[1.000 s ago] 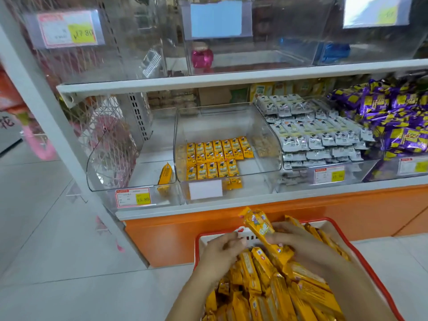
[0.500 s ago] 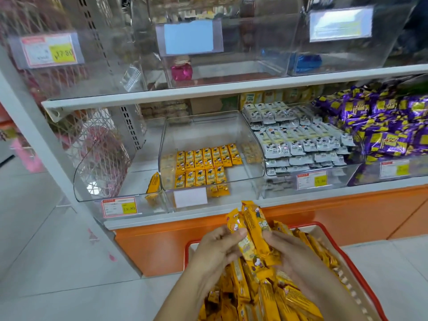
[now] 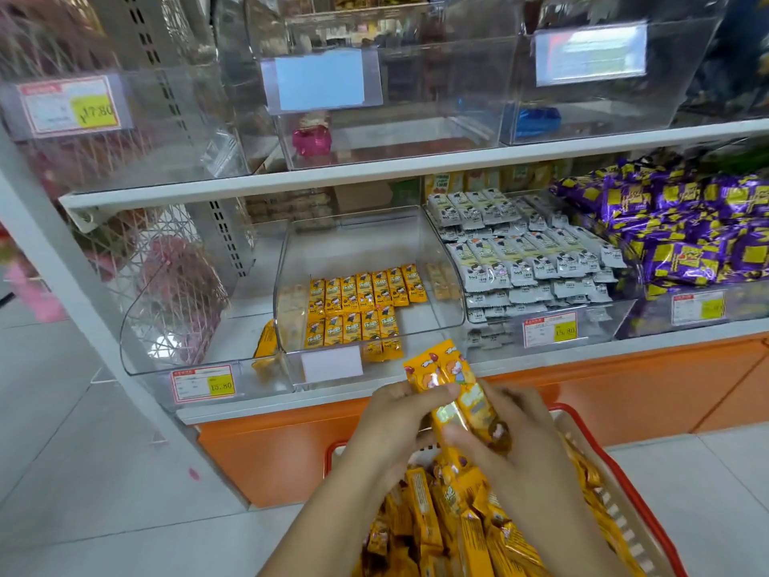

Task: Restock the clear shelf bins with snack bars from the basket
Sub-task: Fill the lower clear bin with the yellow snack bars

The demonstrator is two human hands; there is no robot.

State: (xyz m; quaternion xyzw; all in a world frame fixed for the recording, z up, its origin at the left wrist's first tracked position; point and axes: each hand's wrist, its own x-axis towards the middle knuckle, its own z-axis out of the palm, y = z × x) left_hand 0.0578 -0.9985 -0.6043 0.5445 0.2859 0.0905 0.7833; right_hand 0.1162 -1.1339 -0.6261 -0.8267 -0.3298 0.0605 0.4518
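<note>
Hands: left hand and right hand both grip a small bundle of yellow snack bars, lower centre.
Basket: red-rimmed basket below, heaped with more.
Bin: clear shelf bin, mid-frame, partly stocked.

My right grip covers the lower ends of the held bars, and my left grip hides their back, so I cannot count them. The basket runs off the bottom edge, its floor buried under loose bars. The purple packs are cut by the right edge. The top-right label is too blurred to read, and the pink thing and the blue thing higher up are too smeared to name.
</note>
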